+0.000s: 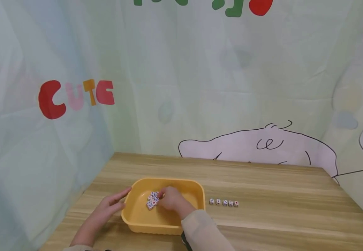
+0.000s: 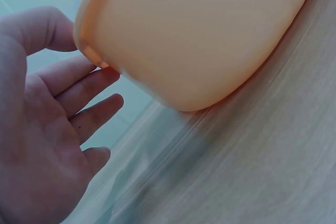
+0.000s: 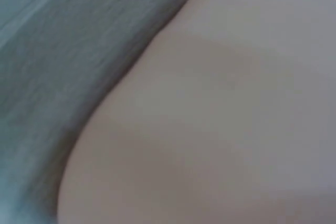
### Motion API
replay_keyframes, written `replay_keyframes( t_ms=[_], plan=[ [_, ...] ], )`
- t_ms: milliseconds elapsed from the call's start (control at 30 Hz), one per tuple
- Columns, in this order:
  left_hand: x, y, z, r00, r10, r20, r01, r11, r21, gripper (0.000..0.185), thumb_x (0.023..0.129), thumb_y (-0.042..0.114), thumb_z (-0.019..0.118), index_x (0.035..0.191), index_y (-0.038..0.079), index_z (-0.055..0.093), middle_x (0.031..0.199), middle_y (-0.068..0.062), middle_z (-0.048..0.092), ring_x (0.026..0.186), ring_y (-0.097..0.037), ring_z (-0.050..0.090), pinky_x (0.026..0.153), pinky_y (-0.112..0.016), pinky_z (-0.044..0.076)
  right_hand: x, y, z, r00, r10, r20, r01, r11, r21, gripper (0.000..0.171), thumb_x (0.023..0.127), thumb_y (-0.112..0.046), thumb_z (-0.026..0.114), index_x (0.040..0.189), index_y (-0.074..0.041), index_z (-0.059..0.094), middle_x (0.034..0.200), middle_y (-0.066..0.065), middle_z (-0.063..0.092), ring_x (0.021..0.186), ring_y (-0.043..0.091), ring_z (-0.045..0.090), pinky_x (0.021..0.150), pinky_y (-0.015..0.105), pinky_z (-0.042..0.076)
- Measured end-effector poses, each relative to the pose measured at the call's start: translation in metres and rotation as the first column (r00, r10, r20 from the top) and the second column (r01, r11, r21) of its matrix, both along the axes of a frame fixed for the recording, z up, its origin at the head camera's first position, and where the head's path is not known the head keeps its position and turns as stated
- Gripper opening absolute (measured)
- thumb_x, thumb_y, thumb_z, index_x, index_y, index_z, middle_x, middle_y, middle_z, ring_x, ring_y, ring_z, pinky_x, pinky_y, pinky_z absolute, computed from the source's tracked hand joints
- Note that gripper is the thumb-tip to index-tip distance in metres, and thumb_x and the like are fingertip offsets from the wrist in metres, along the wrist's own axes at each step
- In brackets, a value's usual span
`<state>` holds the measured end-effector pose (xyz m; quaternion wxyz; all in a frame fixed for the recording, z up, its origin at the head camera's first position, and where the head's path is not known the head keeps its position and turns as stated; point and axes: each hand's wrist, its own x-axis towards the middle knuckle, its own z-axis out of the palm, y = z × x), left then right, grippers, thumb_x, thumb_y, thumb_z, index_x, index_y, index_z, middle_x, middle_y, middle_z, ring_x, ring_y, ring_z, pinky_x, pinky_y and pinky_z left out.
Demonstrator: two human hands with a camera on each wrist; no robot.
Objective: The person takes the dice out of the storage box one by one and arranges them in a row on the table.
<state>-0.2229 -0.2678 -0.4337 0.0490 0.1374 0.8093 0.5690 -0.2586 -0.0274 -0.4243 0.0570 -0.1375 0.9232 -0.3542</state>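
A yellow plastic tub (image 1: pixel 137 218) stands on the wooden table near its front edge. Inside it lies a small pile of white dice (image 1: pixel 151 203). My right hand (image 1: pixel 165 197) reaches into the tub, its fingers curled down onto the pile and pinching a die. My left hand (image 1: pixel 118 201) lies open beside the tub, its straight fingers (image 2: pixel 89 85) against the tub's outer left wall (image 2: pixel 199 40). The right wrist view is a blurred close-up and shows no dice.
Several white dice (image 1: pixel 224 202) lie in a straight row on the table (image 1: pixel 278 209) just right of the tub. Printed fabric walls close in the table at the back, left and right.
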Motion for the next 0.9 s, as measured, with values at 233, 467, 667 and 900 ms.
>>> replay_keyframes(
  t_ms=[233, 467, 667, 900],
  plan=[
    [0.0, 0.0, -0.001, 1.0, 0.015, -0.014, -0.015, 1.0, -0.016, 0.054, 0.092, 0.013, 0.057, 0.142, -0.001, 0.043, 0.147, -0.016, 0.039, 0.135, -0.034, 0.033, 0.108, -0.063, 0.022, 0.001, -0.001, 0.001, 1.0, -0.01, 0.024, 0.01, 0.999, 0.031, 0.013, 0.078, -0.013, 0.076, 0.086, -0.006, 0.069, 0.08, 0.0, 0.06, 0.07, 0.012, 0.047, 0.065, 0.021, 0.042],
    [0.0, 0.0, 0.0, 1.0, 0.017, -0.003, -0.017, 1.0, -0.001, 0.055, 0.091, 0.013, 0.057, 0.142, -0.001, 0.043, 0.148, -0.017, 0.038, 0.137, -0.035, 0.033, 0.107, -0.066, 0.02, -0.001, 0.0, -0.001, 0.999, -0.018, 0.049, 0.017, 1.0, 0.019, 0.013, 0.077, -0.013, 0.077, 0.082, -0.007, 0.067, 0.077, 0.0, 0.056, 0.068, 0.014, 0.047, 0.061, 0.023, 0.04],
    [0.0, 0.0, 0.0, 1.0, 0.012, -0.016, -0.013, 1.0, -0.008, 0.054, 0.091, 0.013, 0.057, 0.142, -0.002, 0.043, 0.147, -0.017, 0.039, 0.126, -0.004, 0.042, 0.109, -0.062, 0.023, 0.0, 0.005, 0.005, 0.998, -0.017, 0.068, 0.018, 1.0, -0.008, 0.011, 0.078, -0.012, 0.074, 0.082, -0.005, 0.066, 0.077, 0.002, 0.056, 0.068, 0.016, 0.049, 0.059, 0.025, 0.041],
    [0.0, 0.0, 0.0, 1.0, 0.011, -0.014, -0.012, 1.0, -0.013, 0.054, 0.091, 0.012, 0.056, 0.142, -0.001, 0.042, 0.148, -0.016, 0.039, 0.135, -0.037, 0.032, 0.109, -0.059, 0.027, 0.003, 0.011, 0.013, 0.999, -0.018, 0.027, 0.019, 0.999, -0.038, 0.015, 0.077, -0.016, 0.076, 0.083, -0.004, 0.068, 0.076, 0.0, 0.057, 0.067, 0.013, 0.05, 0.058, 0.024, 0.042]
  ],
)
